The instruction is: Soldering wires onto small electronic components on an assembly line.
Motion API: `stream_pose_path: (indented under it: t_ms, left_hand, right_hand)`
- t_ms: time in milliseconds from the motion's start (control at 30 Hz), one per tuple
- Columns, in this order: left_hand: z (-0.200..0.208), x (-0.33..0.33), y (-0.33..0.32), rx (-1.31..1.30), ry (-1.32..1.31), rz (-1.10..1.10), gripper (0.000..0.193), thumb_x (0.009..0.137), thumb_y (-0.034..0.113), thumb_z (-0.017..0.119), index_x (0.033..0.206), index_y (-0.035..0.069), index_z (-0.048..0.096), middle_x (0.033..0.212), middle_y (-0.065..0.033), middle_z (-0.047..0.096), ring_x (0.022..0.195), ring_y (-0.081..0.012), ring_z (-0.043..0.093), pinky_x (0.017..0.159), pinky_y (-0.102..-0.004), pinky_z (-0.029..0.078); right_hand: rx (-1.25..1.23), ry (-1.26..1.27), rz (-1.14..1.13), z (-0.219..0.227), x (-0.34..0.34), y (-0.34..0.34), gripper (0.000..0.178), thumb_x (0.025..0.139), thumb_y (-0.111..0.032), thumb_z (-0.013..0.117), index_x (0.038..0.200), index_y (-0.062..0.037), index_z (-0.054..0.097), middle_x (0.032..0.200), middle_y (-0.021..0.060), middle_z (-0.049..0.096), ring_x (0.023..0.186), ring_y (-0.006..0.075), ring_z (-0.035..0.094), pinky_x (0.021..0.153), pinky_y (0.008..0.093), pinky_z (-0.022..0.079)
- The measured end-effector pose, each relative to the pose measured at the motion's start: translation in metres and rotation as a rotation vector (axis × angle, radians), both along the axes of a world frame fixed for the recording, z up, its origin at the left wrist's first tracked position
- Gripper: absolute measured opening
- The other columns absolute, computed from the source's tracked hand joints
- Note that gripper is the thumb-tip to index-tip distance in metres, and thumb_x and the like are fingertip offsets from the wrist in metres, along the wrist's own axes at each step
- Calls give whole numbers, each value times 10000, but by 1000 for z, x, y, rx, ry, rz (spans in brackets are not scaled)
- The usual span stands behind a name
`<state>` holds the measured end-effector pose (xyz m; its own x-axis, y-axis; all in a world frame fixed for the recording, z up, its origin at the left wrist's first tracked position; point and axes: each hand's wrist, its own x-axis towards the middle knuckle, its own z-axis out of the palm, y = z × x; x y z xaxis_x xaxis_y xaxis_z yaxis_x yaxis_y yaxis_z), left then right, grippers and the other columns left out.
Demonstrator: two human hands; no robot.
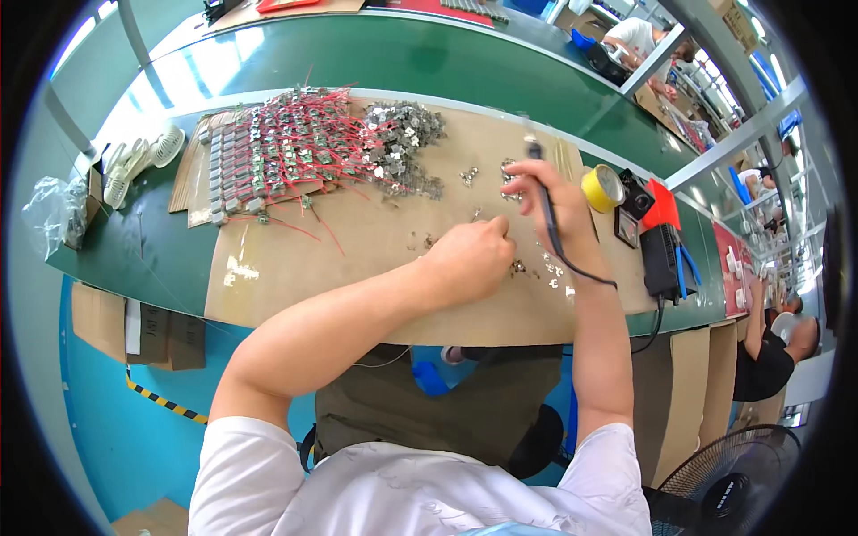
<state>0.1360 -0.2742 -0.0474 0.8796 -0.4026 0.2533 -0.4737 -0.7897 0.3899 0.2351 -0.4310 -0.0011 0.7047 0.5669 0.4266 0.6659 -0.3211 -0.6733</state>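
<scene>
My right hand (572, 201) grips a black soldering iron (547, 214), its tip end pointing up and away and its cord trailing over my wrist. Beside it, my left hand (469, 259) is closed with fingers pinched low over the cardboard sheet (331, 290); whatever sits between those fingertips is hidden. Small metal pieces (519, 266) lie scattered around both hands. Farther left, rows of small grey-and-green parts with red wires (277, 152) are packed together. Adjoining them is a heap of small silvery metal pieces (407, 147).
On the right stand a yellow-sided spool (602, 188), a red object (660, 207) and a black box (661, 259) with blue-handled pliers (686, 268). A small fan (134, 170) and plastic bag (54, 210) are at the left. Other people sit at the right.
</scene>
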Motion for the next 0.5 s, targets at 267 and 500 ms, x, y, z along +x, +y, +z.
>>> stream_pose_path:
  t_ms: [267,500]
  left_hand:
    - [10,7,-11,77,104,-22,200,833,91,635,972,-10,739,1048,-216,700,1045,-358,691,909,-452,591]
    - [-8,3,4,-197,26,83,150,901,61,705,1026,61,789,1129,-230,733,1062,-419,691,939,-489,553]
  right_hand:
    - [-360,-30,220,-3,36,64,391,845,-111,844,1203,-145,691,878,101,774,805,244,747,771,381,589]
    - [-298,-27,259,-40,47,107,372,862,-22,711,1200,-175,733,971,161,789,916,335,769,821,433,592]
